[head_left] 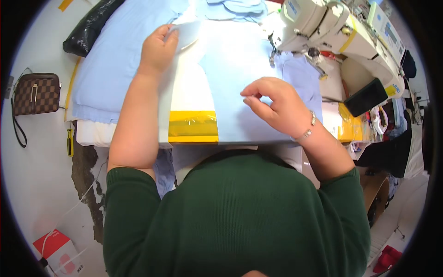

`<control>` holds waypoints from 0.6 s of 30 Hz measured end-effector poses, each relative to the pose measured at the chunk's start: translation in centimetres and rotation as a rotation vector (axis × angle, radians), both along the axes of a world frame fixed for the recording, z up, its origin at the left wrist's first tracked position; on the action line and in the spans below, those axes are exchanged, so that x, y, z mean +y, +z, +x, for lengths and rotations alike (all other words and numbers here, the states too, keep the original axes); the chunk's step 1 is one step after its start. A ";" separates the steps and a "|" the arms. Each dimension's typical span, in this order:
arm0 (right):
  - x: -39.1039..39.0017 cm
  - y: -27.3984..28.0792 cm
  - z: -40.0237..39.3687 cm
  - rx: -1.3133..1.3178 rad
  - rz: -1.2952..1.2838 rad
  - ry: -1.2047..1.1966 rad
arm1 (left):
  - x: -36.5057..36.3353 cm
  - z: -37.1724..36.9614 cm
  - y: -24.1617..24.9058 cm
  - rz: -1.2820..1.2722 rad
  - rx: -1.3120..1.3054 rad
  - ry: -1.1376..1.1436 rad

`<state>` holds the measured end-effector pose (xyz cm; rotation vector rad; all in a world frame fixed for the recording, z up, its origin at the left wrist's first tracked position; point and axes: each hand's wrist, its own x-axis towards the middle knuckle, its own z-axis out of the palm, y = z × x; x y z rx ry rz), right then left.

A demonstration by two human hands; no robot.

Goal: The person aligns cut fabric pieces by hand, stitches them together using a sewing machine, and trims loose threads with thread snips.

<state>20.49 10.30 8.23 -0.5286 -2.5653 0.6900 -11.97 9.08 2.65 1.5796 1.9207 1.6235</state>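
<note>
My left hand (159,48), at the upper left of the table, is closed on the edge of a small pale fabric piece (188,33). Beneath that arm lies a broad stack of light blue fabric (110,69). Over a light blue fabric panel (237,108), my right hand (274,104) has thumb and forefinger brought together in a pinch; whatever may be between them is too small to make out. The panel reaches from the table's front edge up to the sewing machine (314,27), where another blue fabric piece (300,74) lies by the needle area.
Folded blue pieces (237,9) sit at the back. A black phone (366,97) leans at the machine's right. Yellow tape (193,126) covers part of the table's front edge. Off to the left are a black plastic roll (90,30) and a checkered pouch (38,93).
</note>
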 end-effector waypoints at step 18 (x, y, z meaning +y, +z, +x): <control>-7.9 17.7 4.8 0.751 -0.366 0.900 | -19.2 20.8 20.0 0.681 -0.315 -0.923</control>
